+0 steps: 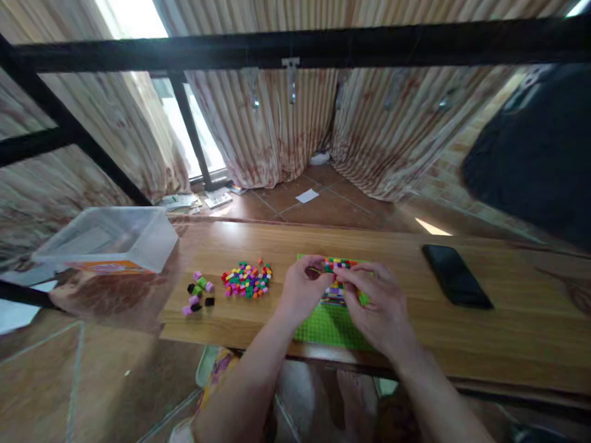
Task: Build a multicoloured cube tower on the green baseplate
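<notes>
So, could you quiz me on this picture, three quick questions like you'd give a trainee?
1. Multiple choice: what lies on the table to the right of the right hand?
(a) a mug
(b) a dark phone
(c) a pair of scissors

2. True or false: the heap of small multicoloured bricks lies to the left of the left hand.

3. Fill in: the baseplate under the hands is ____ in colour.

Key: 1. b; 2. true; 3. green.
</notes>
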Demonstrator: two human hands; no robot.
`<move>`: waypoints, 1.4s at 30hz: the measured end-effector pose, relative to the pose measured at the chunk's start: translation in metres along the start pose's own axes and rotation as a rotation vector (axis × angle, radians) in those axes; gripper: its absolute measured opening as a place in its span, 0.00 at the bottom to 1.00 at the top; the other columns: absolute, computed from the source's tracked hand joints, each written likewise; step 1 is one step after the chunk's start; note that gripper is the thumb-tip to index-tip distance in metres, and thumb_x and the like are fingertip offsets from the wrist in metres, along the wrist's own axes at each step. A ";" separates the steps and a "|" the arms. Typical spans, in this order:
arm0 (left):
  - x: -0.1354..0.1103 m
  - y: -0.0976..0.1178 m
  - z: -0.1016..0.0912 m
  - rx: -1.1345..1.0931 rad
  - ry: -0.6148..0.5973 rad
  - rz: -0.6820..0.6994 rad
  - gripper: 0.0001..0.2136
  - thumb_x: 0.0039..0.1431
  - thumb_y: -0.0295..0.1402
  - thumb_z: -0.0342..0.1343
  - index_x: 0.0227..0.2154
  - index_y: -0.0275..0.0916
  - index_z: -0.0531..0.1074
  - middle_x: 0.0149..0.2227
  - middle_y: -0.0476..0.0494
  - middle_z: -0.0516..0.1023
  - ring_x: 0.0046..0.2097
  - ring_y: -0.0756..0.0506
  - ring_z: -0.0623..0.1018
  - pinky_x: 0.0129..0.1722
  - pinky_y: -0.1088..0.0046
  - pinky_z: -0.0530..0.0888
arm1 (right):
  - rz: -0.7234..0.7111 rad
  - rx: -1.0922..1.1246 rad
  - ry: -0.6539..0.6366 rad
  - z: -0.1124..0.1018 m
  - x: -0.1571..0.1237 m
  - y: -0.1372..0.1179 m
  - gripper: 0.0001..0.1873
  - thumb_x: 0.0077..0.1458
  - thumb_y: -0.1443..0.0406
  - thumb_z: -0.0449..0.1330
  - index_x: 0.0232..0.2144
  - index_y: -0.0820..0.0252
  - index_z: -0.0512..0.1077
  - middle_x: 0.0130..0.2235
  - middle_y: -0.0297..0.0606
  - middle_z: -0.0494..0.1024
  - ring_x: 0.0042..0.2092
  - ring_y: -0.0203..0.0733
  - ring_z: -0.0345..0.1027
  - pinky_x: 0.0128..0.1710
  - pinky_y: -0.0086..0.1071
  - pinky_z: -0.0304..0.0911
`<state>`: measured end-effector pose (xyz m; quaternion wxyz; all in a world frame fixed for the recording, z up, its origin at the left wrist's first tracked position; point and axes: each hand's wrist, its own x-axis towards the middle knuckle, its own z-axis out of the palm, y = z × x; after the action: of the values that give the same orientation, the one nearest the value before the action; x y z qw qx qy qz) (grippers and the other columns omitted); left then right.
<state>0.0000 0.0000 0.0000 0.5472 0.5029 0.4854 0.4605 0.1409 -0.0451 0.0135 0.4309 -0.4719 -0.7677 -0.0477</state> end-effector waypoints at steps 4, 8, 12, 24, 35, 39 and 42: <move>0.002 0.001 -0.001 -0.006 -0.002 0.021 0.12 0.44 0.24 0.59 0.35 0.34 0.72 0.30 0.50 0.73 0.30 0.53 0.72 0.32 0.77 0.69 | -0.009 -0.013 -0.023 0.003 0.000 0.000 0.20 0.51 0.77 0.57 0.46 0.57 0.72 0.34 0.36 0.81 0.42 0.45 0.68 0.45 0.43 0.64; 0.001 0.003 -0.002 0.007 0.004 0.035 0.14 0.44 0.23 0.58 0.37 0.34 0.72 0.32 0.49 0.74 0.31 0.52 0.73 0.33 0.76 0.70 | 0.009 -0.003 -0.022 0.003 0.001 0.000 0.21 0.51 0.78 0.57 0.46 0.57 0.72 0.35 0.35 0.81 0.43 0.45 0.68 0.45 0.43 0.64; 0.000 0.005 -0.001 0.019 0.010 0.049 0.14 0.44 0.24 0.58 0.38 0.34 0.72 0.31 0.50 0.73 0.29 0.54 0.72 0.30 0.78 0.69 | -0.015 0.009 -0.008 0.003 0.001 0.001 0.21 0.50 0.78 0.57 0.44 0.55 0.73 0.35 0.36 0.80 0.43 0.45 0.68 0.45 0.43 0.64; -0.001 0.006 0.000 0.054 0.021 0.091 0.14 0.43 0.24 0.57 0.37 0.34 0.71 0.32 0.48 0.73 0.31 0.52 0.71 0.31 0.77 0.69 | 0.161 0.151 0.011 0.006 -0.001 0.001 0.19 0.54 0.74 0.55 0.45 0.52 0.73 0.35 0.35 0.79 0.42 0.43 0.69 0.46 0.42 0.65; 0.010 -0.001 -0.037 0.070 0.124 0.108 0.10 0.49 0.28 0.55 0.36 0.35 0.74 0.30 0.48 0.76 0.32 0.52 0.74 0.35 0.76 0.70 | 0.331 0.253 0.297 0.003 -0.003 0.001 0.12 0.54 0.71 0.57 0.38 0.54 0.76 0.36 0.36 0.79 0.41 0.42 0.72 0.45 0.40 0.67; 0.018 0.004 -0.087 0.442 0.260 0.063 0.09 0.48 0.25 0.53 0.32 0.36 0.76 0.29 0.47 0.78 0.30 0.50 0.74 0.34 0.75 0.71 | 0.310 0.236 0.286 0.003 -0.003 -0.003 0.10 0.54 0.70 0.58 0.37 0.54 0.76 0.36 0.36 0.79 0.40 0.42 0.72 0.43 0.39 0.68; 0.016 0.004 -0.116 0.691 0.271 0.016 0.09 0.46 0.22 0.53 0.29 0.36 0.77 0.29 0.46 0.78 0.31 0.49 0.75 0.34 0.74 0.70 | 0.296 0.202 0.283 0.004 -0.004 -0.003 0.09 0.53 0.69 0.59 0.36 0.54 0.76 0.36 0.36 0.79 0.40 0.42 0.72 0.43 0.39 0.68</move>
<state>-0.1137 0.0283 -0.0001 0.2725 0.5963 0.6762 0.3362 0.1372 -0.0473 0.0096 0.5818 -0.5224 -0.6227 0.0274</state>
